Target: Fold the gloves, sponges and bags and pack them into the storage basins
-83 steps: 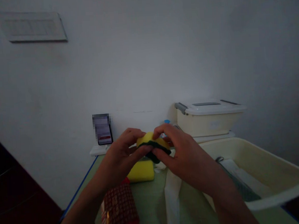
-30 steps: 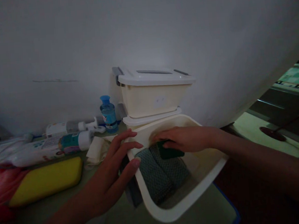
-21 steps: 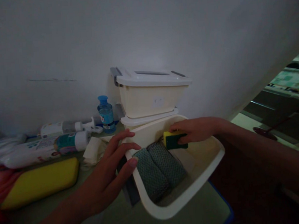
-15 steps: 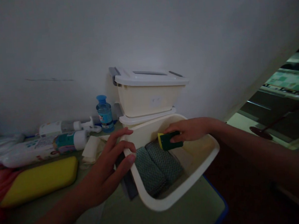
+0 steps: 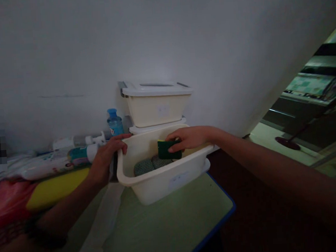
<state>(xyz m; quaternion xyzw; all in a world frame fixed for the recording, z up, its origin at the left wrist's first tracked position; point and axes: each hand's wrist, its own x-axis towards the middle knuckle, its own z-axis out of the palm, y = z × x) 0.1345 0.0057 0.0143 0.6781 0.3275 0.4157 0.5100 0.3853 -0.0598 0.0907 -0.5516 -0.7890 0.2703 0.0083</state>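
A cream plastic bin (image 5: 153, 190) stands on the table. My left hand (image 5: 108, 155) is closed on its left rim, fingers bent over the edge. Inside the bin my right hand (image 5: 190, 138) pinches a green-and-yellow scouring sponge (image 5: 165, 151), its dark green side facing me. Below and to the left of the sponge, grey-green patterned cloth pads (image 5: 144, 167) lie in the bin. The front wall hides the bin's floor.
Lidded storage boxes (image 5: 158, 107) are stacked against the wall. A blue bottle (image 5: 115, 124), a white bottle (image 5: 50, 165) and a yellow object (image 5: 57, 187) lie or stand at the left. The table (image 5: 163, 226) has a blue edge.
The bin, tipped toward me before, now sits more level, its front wall showing. My right hand and the sponge appear farther left; the whole view has shifted too.
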